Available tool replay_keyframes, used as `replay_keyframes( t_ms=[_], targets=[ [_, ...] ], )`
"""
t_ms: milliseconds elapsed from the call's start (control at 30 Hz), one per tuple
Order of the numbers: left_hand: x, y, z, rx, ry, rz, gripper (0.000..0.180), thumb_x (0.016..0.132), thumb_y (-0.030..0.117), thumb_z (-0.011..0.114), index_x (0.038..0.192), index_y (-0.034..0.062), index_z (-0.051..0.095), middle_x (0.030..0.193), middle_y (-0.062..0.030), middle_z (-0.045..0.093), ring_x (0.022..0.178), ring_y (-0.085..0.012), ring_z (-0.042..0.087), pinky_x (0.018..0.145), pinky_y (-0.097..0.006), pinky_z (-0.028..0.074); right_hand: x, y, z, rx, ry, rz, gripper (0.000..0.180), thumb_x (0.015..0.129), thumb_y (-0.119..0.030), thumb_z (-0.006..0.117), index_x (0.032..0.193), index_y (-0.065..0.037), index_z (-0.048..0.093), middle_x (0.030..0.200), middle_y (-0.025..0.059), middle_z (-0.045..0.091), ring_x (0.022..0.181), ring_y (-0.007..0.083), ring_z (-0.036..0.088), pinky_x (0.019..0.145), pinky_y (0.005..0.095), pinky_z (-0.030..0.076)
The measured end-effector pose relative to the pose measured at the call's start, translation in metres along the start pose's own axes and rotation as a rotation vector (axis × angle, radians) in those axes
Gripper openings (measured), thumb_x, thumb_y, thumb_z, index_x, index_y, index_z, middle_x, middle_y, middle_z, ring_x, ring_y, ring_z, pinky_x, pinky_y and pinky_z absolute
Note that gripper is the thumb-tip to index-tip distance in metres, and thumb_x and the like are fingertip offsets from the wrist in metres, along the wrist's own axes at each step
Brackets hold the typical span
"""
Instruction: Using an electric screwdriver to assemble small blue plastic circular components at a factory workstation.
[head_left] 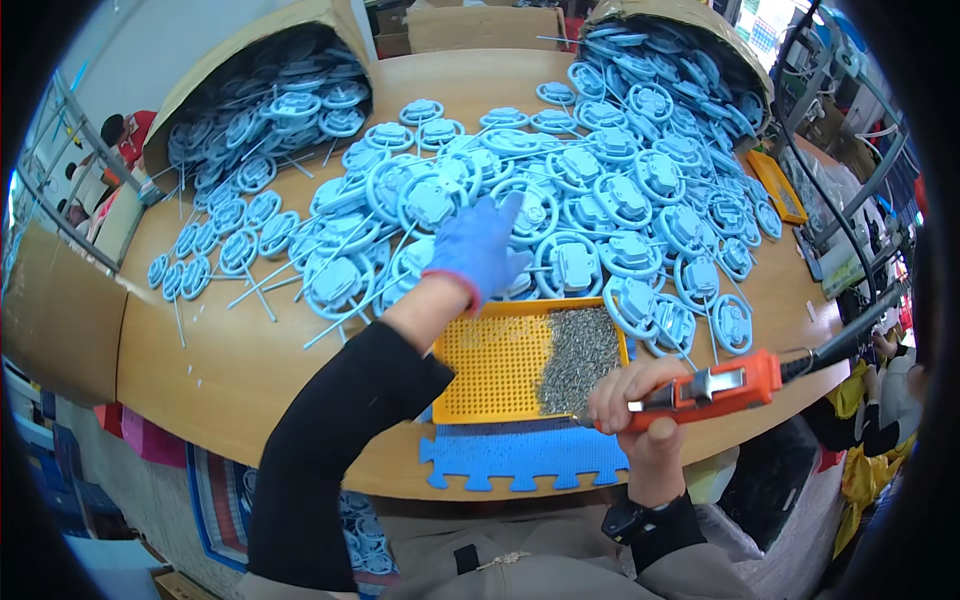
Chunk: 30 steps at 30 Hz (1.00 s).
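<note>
My left hand (478,246), in a blue glove, reaches over a heap of light-blue plastic toy steering wheels (574,265). Its fingers are stretched out and the thumb stands apart, over or against the wheels; contact is hard to make out. In my right hand (640,402) is an orange electric screwdriver (722,392), held level with its tip pointing left by the near right corner of a yellow tray (485,375). Small metal screws (580,362) cover the right part of that perforated tray. A blue foam mat (525,458) lies at the table's near edge.
Two tipped cardboard boxes, one at the left (215,62) and one at the right (690,12), spill more steering wheels onto the wooden table (225,375). A narrow yellow tray (776,187) lies far right. A black cable (850,215) hangs there. Other people (128,132) appear beyond the table.
</note>
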<state>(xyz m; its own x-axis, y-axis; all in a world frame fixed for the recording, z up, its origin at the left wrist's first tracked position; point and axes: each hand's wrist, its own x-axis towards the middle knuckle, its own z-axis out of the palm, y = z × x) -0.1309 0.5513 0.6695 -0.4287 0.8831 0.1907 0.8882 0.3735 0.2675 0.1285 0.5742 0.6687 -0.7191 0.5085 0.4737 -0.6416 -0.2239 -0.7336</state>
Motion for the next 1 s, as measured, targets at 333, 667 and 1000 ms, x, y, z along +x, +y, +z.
replay_keyframes(
  t_ms=[333, 667, 1000],
  targets=[
    [0.088, -0.023, 0.076, -0.554, 0.141, -0.271, 0.100, 0.068, 0.029, 0.082, 0.147, 0.0037, 0.027, 0.129, -0.0232, 0.055, 0.120, -0.0340, 0.054, 0.100, -0.037, 0.044, 0.020, -0.009, -0.034, -0.027, 0.100, -0.062, 0.055, 0.076, -0.047, 0.077, 0.097, -0.003, 0.052, 0.067, 0.0045, 0.053, 0.059, 0.0178, 0.054, 0.055, 0.0326, 0.045],
    [-0.012, 0.006, -0.082, -1.245, 0.479, 0.212, 0.036, 0.082, 0.004, 0.071, 0.117, 0.0046, 0.062, 0.102, -0.0055, 0.067, 0.092, -0.0135, 0.064, 0.078, -0.030, 0.052, 0.062, 0.054, -0.026, -0.077, 0.115, -0.109, 0.038, 0.086, -0.036, 0.071, 0.098, -0.005, 0.052, 0.072, 0.0054, 0.054, 0.065, 0.0161, 0.053, 0.061, 0.0331, 0.045],
    [-0.258, 0.024, -0.048, 0.030, 0.136, 0.311, 0.037, 0.066, 0.012, 0.078, 0.101, 0.0229, 0.071, 0.079, -0.0013, 0.053, 0.073, -0.0225, 0.059, 0.081, -0.044, 0.052, 0.068, 0.082, -0.031, -0.189, 0.146, -0.070, 0.039, 0.086, -0.039, 0.070, 0.096, -0.007, 0.051, 0.071, 0.0046, 0.052, 0.065, 0.0170, 0.052, 0.064, 0.0365, 0.044]
  ],
)
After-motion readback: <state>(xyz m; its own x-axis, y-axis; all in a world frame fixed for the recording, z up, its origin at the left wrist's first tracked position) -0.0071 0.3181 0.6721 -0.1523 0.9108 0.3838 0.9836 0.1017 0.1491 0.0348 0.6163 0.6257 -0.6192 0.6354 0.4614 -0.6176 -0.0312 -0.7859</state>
